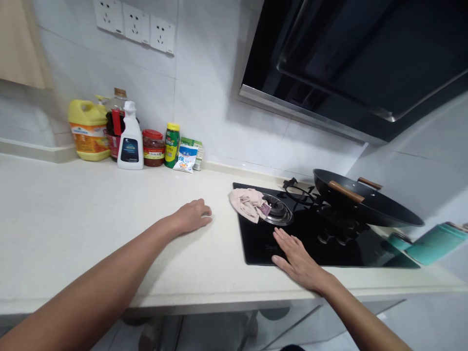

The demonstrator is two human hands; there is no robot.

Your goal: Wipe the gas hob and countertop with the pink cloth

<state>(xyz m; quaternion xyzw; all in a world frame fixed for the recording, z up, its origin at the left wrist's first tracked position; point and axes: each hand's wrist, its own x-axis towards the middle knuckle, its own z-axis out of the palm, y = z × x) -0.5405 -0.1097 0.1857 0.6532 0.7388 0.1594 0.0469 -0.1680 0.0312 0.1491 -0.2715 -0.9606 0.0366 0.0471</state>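
My left hand (190, 216) rests on the pale countertop (120, 214), fingers loosely bent and thumb a little apart, with nothing visible in it. My right hand (298, 261) lies flat and open, its fingers over the front of the black gas cooktop (261, 246) and its heel near the counter edge. Just beyond those fingertips, a crumpled pale pink cloth (247, 203) sits across the cooktop's left edge, touching the metal ring of the left burner (278, 210). No hand touches the cloth.
A black wok (369, 202) with wooden handles stands at the right of the cooktop, near teal containers (437, 243). Along the wall are a yellow jug (87, 129), a white spray bottle (130, 139), a red-lidded jar (153, 148) and small packets (186, 158). A dark range hood (351, 63) hangs above.
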